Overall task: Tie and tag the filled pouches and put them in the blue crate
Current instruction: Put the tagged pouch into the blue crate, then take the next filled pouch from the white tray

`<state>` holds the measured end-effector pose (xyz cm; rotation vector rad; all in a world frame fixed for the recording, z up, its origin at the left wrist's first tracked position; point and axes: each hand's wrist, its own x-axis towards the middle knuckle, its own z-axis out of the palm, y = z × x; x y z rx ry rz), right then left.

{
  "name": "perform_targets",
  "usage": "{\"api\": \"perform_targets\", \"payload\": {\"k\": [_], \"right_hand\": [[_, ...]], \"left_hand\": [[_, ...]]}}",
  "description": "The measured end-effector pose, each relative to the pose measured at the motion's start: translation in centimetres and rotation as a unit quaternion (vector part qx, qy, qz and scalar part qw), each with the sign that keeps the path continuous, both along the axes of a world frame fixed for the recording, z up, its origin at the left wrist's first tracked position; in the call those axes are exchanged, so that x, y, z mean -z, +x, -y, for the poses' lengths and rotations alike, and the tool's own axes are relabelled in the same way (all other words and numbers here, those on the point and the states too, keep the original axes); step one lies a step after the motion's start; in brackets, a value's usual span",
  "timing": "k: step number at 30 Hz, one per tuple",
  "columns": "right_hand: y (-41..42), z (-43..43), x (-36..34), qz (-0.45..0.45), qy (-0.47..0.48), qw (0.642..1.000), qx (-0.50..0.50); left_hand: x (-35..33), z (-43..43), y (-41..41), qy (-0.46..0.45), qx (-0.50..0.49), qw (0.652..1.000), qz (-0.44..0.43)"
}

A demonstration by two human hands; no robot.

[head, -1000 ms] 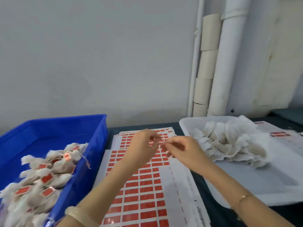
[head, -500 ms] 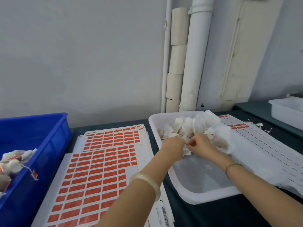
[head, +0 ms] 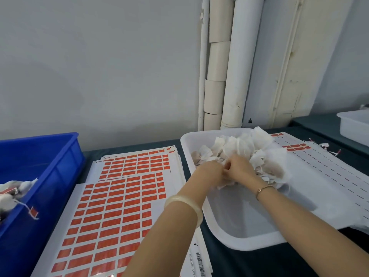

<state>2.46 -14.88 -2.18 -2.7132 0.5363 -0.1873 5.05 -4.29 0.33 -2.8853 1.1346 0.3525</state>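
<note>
A heap of white filled pouches (head: 245, 148) lies in the far half of a white tray (head: 239, 236). My left hand (head: 211, 169) and my right hand (head: 239, 170) meet at the heap's near edge, fingers curled into the pouches; which pouch each grips is hidden. At the left stands the blue crate (head: 50, 172); tagged pouches (head: 12, 190) lie in it, and one red tag (head: 34, 211) hangs over its rim on a string. Sheets of red tags (head: 119, 206) lie flat between crate and tray.
Used tag sheets (head: 323, 168) with a few red tags left lie right of the tray. A second white tray (head: 355, 126) stands at the far right. White pipes (head: 239, 62) run up the wall behind. The table is dark.
My hands went from above the red tag sheets, right, into the tray's pouch heap. The view swung right, so the blue crate slid toward the left edge.
</note>
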Motion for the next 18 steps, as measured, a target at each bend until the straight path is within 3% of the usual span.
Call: {"api": "perform_targets", "payload": {"k": [4, 6, 9, 13, 18], "right_hand": [[0.3, 0.5, -1.1, 0.102, 0.036, 0.994, -0.028], [0.3, 0.3, -1.6, 0.171, 0.062, 0.982, -0.046], [-0.3, -0.6, -2.8, 0.237, 0.210, 0.947, -0.051], [-2.0, -3.2, -4.8, 0.261, 0.354, 0.893, -0.096], [-5.4, -8.6, -7.6, 0.312, 0.397, 0.845, -0.178]], "left_hand": [[-0.8, -0.2, 0.0, -0.048, -0.031, 0.998, 0.037], [-1.2, -0.9, 0.2, -0.139, -0.062, 0.988, 0.030], [-2.3, -3.0, -0.1, -0.312, -0.095, 0.945, -0.001], [-3.5, -6.9, -1.3, -0.446, -0.094, 0.890, -0.003], [-4.9, -12.6, -4.6, -0.582, -0.093, 0.808, 0.025]]}}
